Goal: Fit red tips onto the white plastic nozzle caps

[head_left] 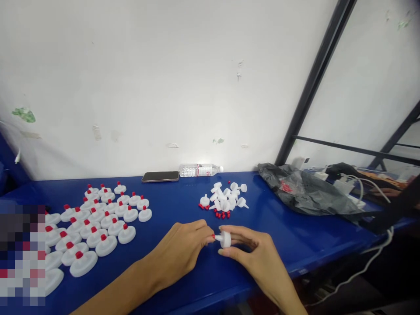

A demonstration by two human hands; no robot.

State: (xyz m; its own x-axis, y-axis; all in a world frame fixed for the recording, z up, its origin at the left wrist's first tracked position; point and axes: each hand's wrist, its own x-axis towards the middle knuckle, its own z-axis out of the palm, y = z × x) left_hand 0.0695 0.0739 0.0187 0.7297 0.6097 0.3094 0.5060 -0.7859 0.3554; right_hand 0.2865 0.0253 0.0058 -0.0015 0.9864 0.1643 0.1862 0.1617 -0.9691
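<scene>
Between the thumb and fingers of my right hand [254, 249] is a white nozzle cap [225, 239], lying sideways with its thin spout toward the left. My left hand [187, 240] pinches a small red tip cap [213, 236] at the end of that spout. How far the red cap sits over the spout cannot be made out. Just beyond my hands lies a pile of white nozzle caps [226, 201], with several loose red tip caps [223, 215] along its near side. Many white nozzle caps with red tips [106, 245] stand upright on the left.
The blue table [173, 201] meets a white wall. Against it lie a phone [160, 176] and a clear plastic bottle [200, 170]. A dark plastic bag [305, 197] with red pieces rests at the right, near a black metal post [302, 105] and white cables [374, 258].
</scene>
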